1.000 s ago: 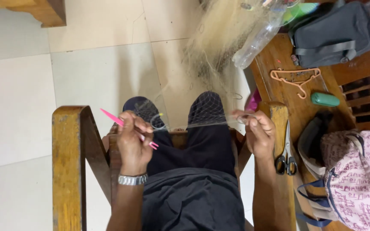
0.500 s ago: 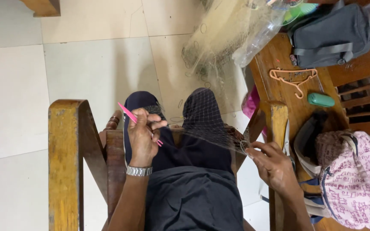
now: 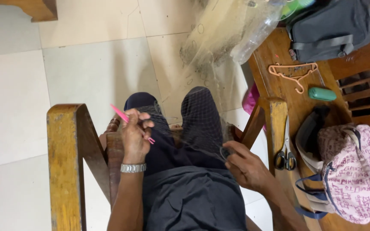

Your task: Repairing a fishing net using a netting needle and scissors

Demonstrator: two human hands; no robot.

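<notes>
**A:** What is the left hand (image 3: 135, 136) doing?

**B:** It is closed around a thin pink needle (image 3: 127, 121), the kind used for mending nets. The needle sticks out past the fingers (image 3: 144, 125) on both sides, tilted up to the left. There is a silver watch (image 3: 132, 168) on that wrist.

**A:** And the right hand (image 3: 247, 167)?

**B:** It sits lower, near the right knee. Its fingers are pinched shut on a bit of the fishing net (image 3: 202, 124). A thin thread seems to run from there across to the left hand, but it is very faint.

**A:** Where is the net?

**B:** It lies over both knees, dark against the trousers. Then it goes up and away to a pale heap (image 3: 223, 34) on the tiled floor (image 3: 65, 72).

**A:** What is the person sitting on?

**B:** A wooden chair. Its yellow arm (image 3: 65, 162) is just beside the left hand.

**A:** What else is there?

**B:** A wooden desk (image 3: 275, 55) stands to the right. On it lie black scissors (image 3: 285, 149), a peach hanger (image 3: 294, 73), a small green case (image 3: 322, 94), a dark bag (image 3: 332, 25) and a pink patterned bag (image 3: 356, 171). The scissors are near the right hand but not touching it
</notes>
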